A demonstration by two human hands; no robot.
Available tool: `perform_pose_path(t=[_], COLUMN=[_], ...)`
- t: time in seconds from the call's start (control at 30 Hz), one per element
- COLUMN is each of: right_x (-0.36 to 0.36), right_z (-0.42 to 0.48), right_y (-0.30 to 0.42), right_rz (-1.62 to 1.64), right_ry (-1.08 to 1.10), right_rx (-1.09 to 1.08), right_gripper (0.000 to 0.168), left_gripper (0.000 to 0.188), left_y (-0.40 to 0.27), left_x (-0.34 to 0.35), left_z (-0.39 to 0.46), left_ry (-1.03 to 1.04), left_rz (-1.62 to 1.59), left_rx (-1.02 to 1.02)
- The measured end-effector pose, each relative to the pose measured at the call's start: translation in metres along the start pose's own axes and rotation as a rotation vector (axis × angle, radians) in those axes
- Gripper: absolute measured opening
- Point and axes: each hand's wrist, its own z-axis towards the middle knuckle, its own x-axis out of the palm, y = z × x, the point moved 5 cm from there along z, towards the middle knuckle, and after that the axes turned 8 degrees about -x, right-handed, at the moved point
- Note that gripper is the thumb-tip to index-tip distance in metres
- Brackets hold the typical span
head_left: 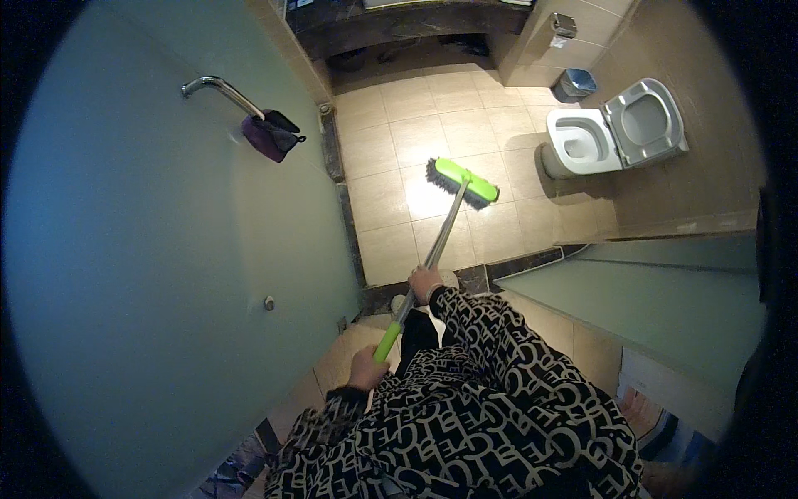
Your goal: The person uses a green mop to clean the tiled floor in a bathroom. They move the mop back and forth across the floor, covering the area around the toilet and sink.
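Observation:
I hold a push broom with a green head (466,178) and dark grey bristles (439,178), which rest on the beige floor tiles (386,187). Its metal pole (446,231) slants down toward my body. My right hand (426,282) is wrapped around the pole at mid-length. Lower down, my left hand (368,368) grasps the green grip (388,342) at the pole's end. Patterned black sleeves cover both arms.
A white toilet (580,143) with its lid up stands at the right, a small lined bin (575,84) behind it. At the left is a frosted glass door (187,249); a purple cloth item (271,134) hangs on its handle. A dark stone threshold (467,280) crosses before my feet.

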Motion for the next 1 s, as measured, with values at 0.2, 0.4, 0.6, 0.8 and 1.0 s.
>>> perform_pose_path(t=[0.2, 0.4, 0.6, 0.8, 1.0], right_x=[0.008, 0.092, 0.052, 0.032, -0.003], right_z=[-0.004, 0.005, -0.076, -0.039, -0.04], right_y=[-0.007, 0.158, 0.267, 0.142, -0.06], right_rz=[0.039, 0.331, 0.391, 0.292, 0.152], right_ry=[-0.09, -0.141, 0.133, -0.125, -0.176], right_rx=[0.046, -0.477, -0.989, -0.684, -0.058], right_gripper=[0.031, 0.021, 0.029, 0.016, 0.031], left_gripper=[0.039, 0.042, 0.041, 0.041, 0.037], left_y=[0.006, 0.127, 0.166, 0.096, -0.047], left_x=[0.041, -0.006, -0.02, 0.007, 0.056], left_z=[0.039, -0.095, -0.191, -0.107, 0.054], left_ry=[0.179, 0.141, 0.105, 0.021, 0.134], left_rz=[-0.237, -0.099, -0.073, -0.091, -0.251], left_rx=[-0.148, -0.26, -0.598, -0.386, -0.177])
